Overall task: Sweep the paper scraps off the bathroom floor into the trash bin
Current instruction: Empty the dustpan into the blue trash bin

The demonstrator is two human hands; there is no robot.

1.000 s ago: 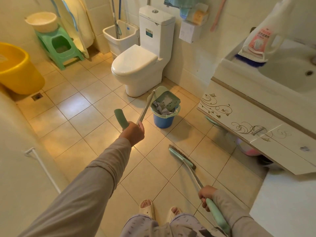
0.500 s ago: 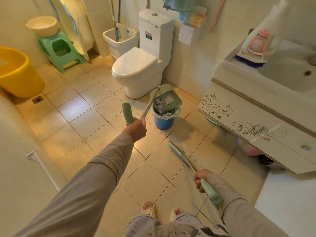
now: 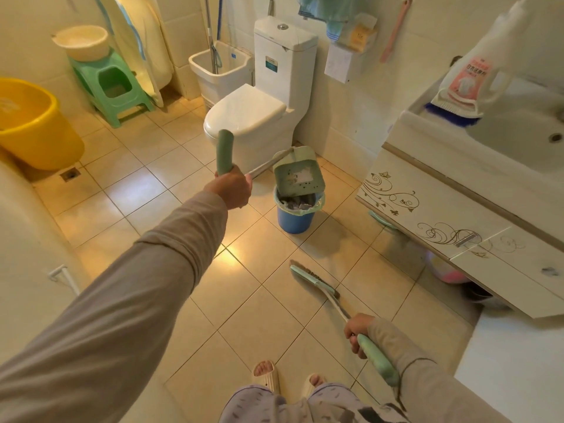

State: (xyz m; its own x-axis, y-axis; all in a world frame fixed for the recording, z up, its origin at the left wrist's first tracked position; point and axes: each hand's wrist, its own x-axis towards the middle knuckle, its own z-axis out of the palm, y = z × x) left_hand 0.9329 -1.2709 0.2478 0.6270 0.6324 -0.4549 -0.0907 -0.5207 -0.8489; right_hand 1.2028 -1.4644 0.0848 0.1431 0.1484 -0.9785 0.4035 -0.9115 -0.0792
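In the head view we held our left hand (image 3: 230, 190) out over the tiled floor (image 3: 137, 190), its fingers wrapped tight round the green-gripped handle of the dustpan (image 3: 298, 175); the grip stood up above our fist, and the metal shaft ran off to the right to the pan; the pan hung tipped steeply, its open side facing us, directly above the blue trash bin (image 3: 297, 213), its lower edge at the bin's rim; a pale patch, perhaps a scrap or a label, showed on the pan's inner face, and we could not tell which; paper scraps (image 3: 297, 203) lay heaped inside the bin, which was lined with a light green bag and stood on the floor just in front of the toilet (image 3: 250, 114). Our right hand (image 3: 357, 332) was clenched round the broom (image 3: 316, 282) where the thin shaft met its green grip; the brush head rested on the tiles, well short of the bin and to our side of it; the tiles round it looked free of scraps. To the right stood the sink cabinet (image 3: 442, 215) with swirl patterns on its front; at far left sat a yellow tub (image 3: 33, 129) and a green stool (image 3: 113, 83); our slippered feet showed at the bottom edge.
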